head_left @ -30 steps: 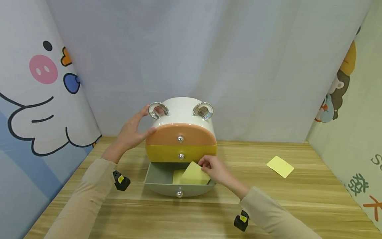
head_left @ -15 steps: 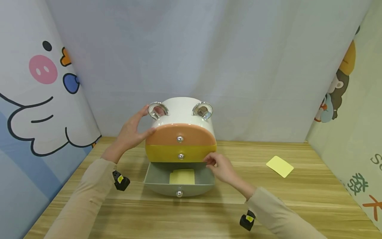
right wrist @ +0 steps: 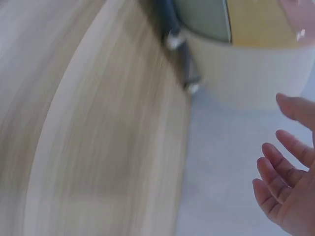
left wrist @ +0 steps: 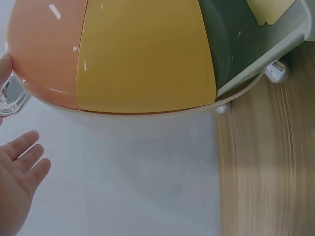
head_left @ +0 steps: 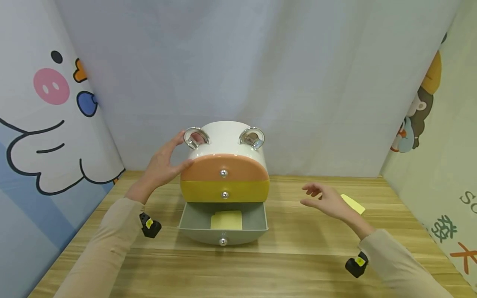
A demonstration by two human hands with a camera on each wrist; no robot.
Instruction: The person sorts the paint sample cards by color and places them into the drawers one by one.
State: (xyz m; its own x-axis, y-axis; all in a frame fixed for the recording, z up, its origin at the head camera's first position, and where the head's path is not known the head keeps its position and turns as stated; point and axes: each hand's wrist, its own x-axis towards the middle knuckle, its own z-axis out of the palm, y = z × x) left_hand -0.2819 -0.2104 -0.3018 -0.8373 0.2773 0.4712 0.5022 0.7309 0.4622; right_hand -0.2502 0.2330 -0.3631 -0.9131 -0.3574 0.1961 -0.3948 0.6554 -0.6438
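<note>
A small white drawer box [head_left: 227, 136] with two silver ring ears stands on the table. Its orange drawer [head_left: 205, 167] and yellow drawer [head_left: 201, 191] are closed, while the grey-green bottom drawer [head_left: 193, 236] is pulled out. Yellow cards [head_left: 226, 220] lie overlapping inside that bottom drawer. My left hand [head_left: 160, 166] rests against the box's left side, thumb on the orange front's edge, fingers spread by the left ear. To the right of the box my right hand [head_left: 329, 202] hovers over the table, fingers loosely bent, holding nothing. It partly hides a single yellow card [head_left: 353, 204] behind it.
The wooden table [head_left: 283, 265] runs to a pale curtain [head_left: 320, 91] at the back. Printed cartoon panels stand at the left and right sides. Black wrist cameras hang below both sleeves.
The right hand has let go of a yellow card, which now lies in the bottom drawer with the other. That hand has moved right, towards the card on the table. The left hand stays put.
</note>
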